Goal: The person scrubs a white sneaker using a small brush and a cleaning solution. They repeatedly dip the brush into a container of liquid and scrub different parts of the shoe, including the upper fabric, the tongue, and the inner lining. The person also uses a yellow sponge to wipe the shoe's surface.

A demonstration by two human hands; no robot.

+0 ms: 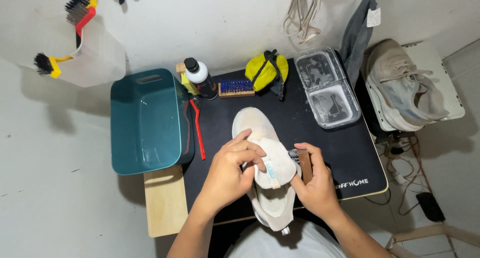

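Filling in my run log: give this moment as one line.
left hand: holds shoe tongue | right hand: holds brush | shoe: on black mat

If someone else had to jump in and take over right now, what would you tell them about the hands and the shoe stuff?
Left hand: grips the pale shoe at its tongue, pinning it on the black mat.
Right hand: holds a wooden-backed brush against the shoe's side.
Around: teal tub with a little water to the left, red-handled brush beside it, black-capped bottle, blue-bristled brush, yellow pouch, and a clear tray further back. Another worn pair of shoes sits on a white stand at right.
Done: shoe on the mat, brush in hand.
Left: cannot tell how much of the shoe is scrubbed.
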